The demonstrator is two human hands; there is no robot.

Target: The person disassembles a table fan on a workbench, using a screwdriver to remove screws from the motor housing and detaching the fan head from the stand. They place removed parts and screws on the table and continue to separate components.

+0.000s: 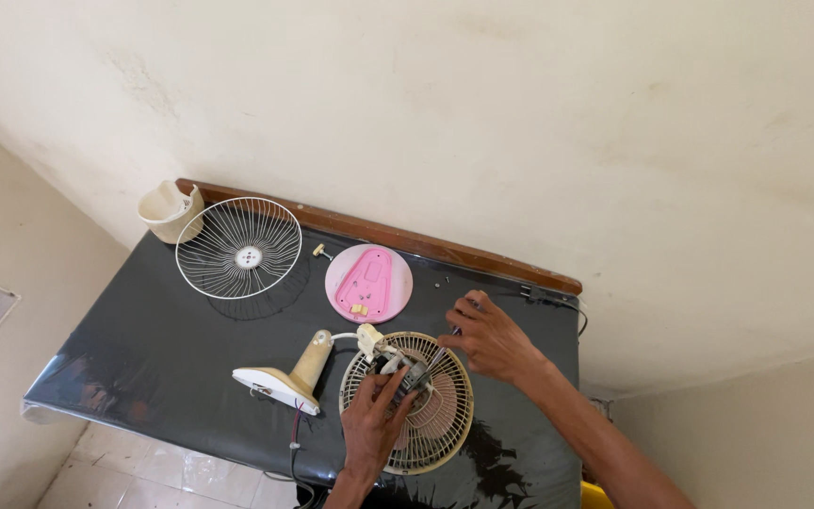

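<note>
Table cover: glossy black sheet, wrinkled.
Front grille: thin white wire.
Disc: smooth pink plastic.
Table edge: brown wood.

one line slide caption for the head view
Both hands, left hand and right hand, on a fan motor atop its rear grille.

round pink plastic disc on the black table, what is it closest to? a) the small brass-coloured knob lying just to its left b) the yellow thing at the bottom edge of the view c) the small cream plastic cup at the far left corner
a: the round pink plastic disc lies on the black table with the small brass-coloured knob just off its upper left rim, while the cream plastic cup sits far off beyond the white wire fan guard.
</note>
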